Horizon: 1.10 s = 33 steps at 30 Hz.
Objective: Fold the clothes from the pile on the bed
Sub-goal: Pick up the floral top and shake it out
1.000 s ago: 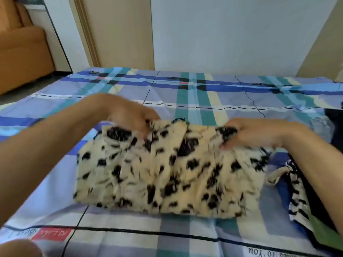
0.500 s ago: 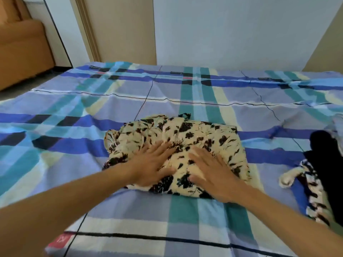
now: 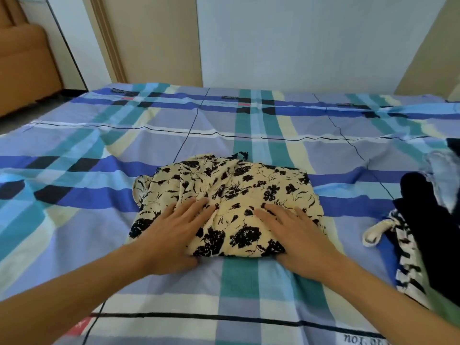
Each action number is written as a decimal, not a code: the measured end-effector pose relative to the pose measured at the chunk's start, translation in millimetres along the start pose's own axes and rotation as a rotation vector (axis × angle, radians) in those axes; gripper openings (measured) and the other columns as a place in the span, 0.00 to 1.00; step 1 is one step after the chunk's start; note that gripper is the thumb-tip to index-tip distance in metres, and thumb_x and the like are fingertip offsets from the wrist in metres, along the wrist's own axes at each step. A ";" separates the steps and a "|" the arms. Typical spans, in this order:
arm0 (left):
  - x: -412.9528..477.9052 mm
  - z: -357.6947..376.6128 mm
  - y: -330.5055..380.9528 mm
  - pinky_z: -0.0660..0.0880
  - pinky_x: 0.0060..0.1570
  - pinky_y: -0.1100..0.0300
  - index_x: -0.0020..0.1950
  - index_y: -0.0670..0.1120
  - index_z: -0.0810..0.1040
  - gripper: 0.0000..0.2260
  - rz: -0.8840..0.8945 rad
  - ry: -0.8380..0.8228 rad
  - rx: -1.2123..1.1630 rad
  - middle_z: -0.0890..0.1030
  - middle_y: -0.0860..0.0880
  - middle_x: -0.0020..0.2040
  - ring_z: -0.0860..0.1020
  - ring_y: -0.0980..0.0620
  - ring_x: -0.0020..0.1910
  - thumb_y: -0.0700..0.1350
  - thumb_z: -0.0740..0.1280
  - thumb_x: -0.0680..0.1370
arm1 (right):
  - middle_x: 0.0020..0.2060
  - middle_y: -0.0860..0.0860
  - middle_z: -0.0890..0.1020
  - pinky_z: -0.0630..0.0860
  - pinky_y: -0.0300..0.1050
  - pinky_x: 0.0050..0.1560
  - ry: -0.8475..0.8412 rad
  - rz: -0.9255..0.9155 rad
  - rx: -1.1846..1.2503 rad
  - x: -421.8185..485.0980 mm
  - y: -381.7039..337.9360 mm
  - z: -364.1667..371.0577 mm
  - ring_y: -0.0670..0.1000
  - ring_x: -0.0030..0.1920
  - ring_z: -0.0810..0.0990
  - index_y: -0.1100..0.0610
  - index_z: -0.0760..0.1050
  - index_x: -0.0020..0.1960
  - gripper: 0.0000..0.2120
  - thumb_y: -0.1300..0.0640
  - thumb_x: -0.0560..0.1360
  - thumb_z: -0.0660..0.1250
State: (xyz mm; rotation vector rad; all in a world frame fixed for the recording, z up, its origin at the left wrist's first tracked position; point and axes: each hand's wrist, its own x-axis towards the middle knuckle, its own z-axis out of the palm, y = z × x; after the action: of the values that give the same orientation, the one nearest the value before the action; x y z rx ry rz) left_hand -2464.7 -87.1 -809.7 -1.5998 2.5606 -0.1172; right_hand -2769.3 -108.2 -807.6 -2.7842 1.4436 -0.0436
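A cream garment with black flower print point(image 3: 239, 192) lies folded into a compact bundle in the middle of the plaid bed sheet point(image 3: 74, 150). My left hand point(image 3: 174, 232) rests flat on its near left part, fingers straight and spread. My right hand point(image 3: 296, 232) presses flat on its near right part, fingers straight. At the right edge lies the pile of clothes point(image 3: 428, 232): a dark navy piece, a black-and-white striped piece, a pale blue piece and something green underneath.
The bed sheet stretches wide to the left and toward the far wall. An orange sofa point(image 3: 22, 68) stands beyond the bed's far left corner. A door frame point(image 3: 107, 38) and wall point(image 3: 298, 41) rise behind the bed.
One second ago both hands gripped the garment's far edge and folded it over. Since then they have laid flat on the folded bundle and slid slightly toward me and apart.
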 end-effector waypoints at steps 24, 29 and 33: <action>8.5 -67.7 80.8 0.56 0.76 0.41 0.77 0.55 0.60 0.38 -0.089 0.030 -0.139 0.61 0.51 0.79 0.58 0.46 0.78 0.71 0.38 0.74 | 0.32 0.54 0.83 0.77 0.44 0.33 -0.411 0.830 0.660 -85.2 33.0 -51.1 0.55 0.31 0.80 0.53 0.75 0.43 0.21 0.35 0.75 0.66; 42.6 -39.2 82.1 0.39 0.76 0.38 0.81 0.55 0.41 0.39 -0.130 0.070 -0.247 0.39 0.50 0.81 0.36 0.44 0.79 0.74 0.39 0.74 | 0.49 0.52 0.87 0.83 0.56 0.52 -0.170 0.874 1.273 -75.1 44.6 -50.1 0.56 0.48 0.87 0.50 0.78 0.60 0.18 0.40 0.78 0.65; 51.4 -11.5 89.8 0.36 0.71 0.28 0.79 0.56 0.32 0.44 -0.176 -0.121 -0.331 0.30 0.48 0.78 0.28 0.39 0.75 0.78 0.39 0.71 | 0.54 0.53 0.86 0.80 0.61 0.58 0.097 0.949 1.511 -64.8 32.1 -37.0 0.57 0.54 0.85 0.56 0.75 0.65 0.25 0.48 0.72 0.74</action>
State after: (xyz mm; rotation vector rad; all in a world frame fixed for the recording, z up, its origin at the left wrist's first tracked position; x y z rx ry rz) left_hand -2568.4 -93.9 -813.0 -1.8754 2.4404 0.3954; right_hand -2833.8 -73.4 -772.7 -0.8519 1.5162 -0.8166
